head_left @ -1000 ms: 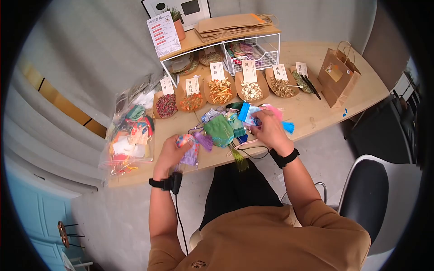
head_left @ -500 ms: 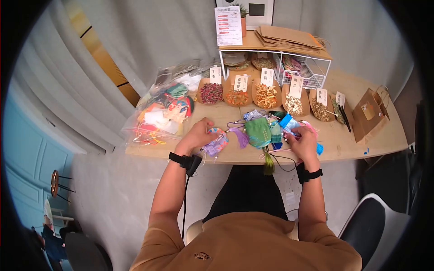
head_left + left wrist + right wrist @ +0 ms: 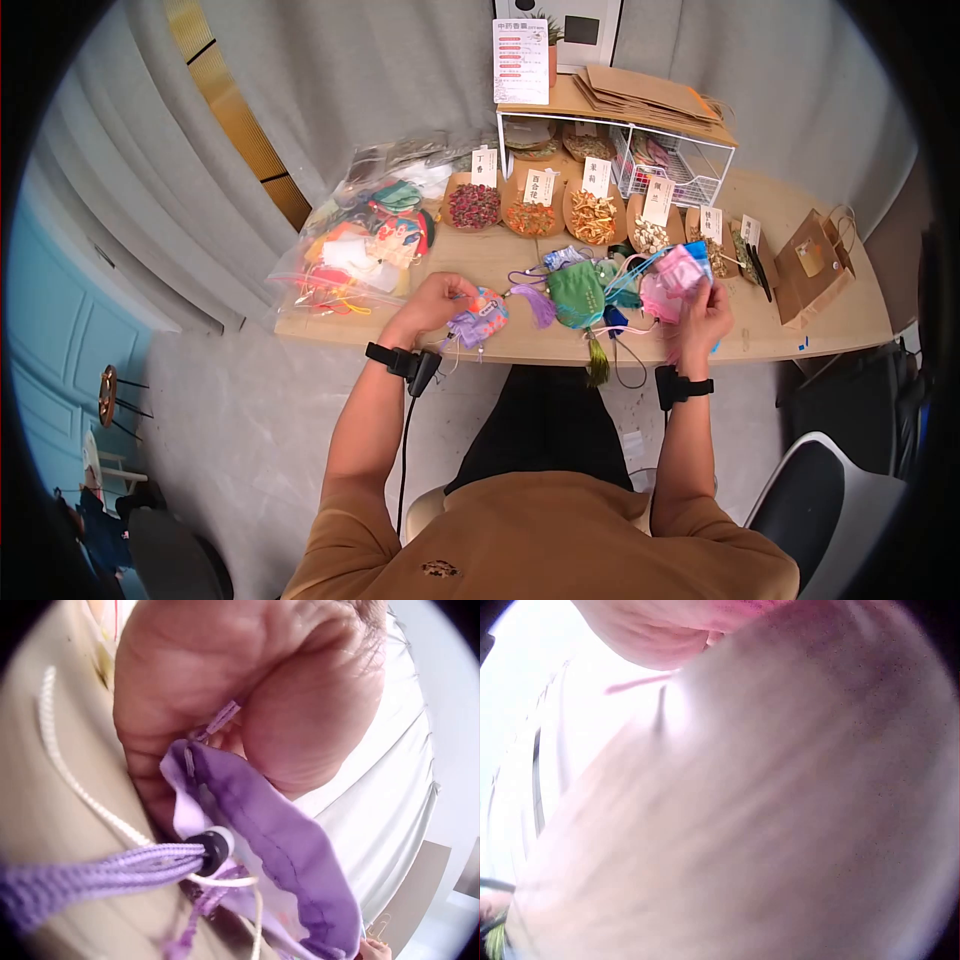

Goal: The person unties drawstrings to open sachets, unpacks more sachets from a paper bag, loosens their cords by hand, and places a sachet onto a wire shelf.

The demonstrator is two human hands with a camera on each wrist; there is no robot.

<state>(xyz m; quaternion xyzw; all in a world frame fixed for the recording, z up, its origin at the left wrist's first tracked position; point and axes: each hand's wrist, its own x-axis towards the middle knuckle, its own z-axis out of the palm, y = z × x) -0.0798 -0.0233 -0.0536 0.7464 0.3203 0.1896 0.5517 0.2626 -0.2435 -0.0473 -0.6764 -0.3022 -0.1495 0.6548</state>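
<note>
In the head view the left hand [image 3: 437, 306] pinches a purple patterned pouch [image 3: 478, 318] with a purple tassel [image 3: 536, 304]. The left wrist view shows the pouch's purple fabric edge [image 3: 262, 817] between thumb and fingers, with a purple cord [image 3: 112, 874] through a dark bead. On the right, the right hand [image 3: 706, 318] grips a pink pouch [image 3: 679, 270], lifted above the table, with a blue one [image 3: 697, 256] behind it. Between the hands lies a green pouch [image 3: 577, 293] with a green tassel [image 3: 597, 362]. The right wrist view is blurred.
Behind the pouches stand trays of dried herbs [image 3: 532, 218] with labels, and a white-framed shelf [image 3: 618, 112]. At the left lies a clear plastic bag [image 3: 345, 262] of colourful items. A brown paper bag [image 3: 803, 268] and black tongs [image 3: 762, 270] are at the right.
The right hand has moved right from the pile and now holds a pink pouch up with the blue one. The left hand stays at the purple pouch. The head view has swung left.
</note>
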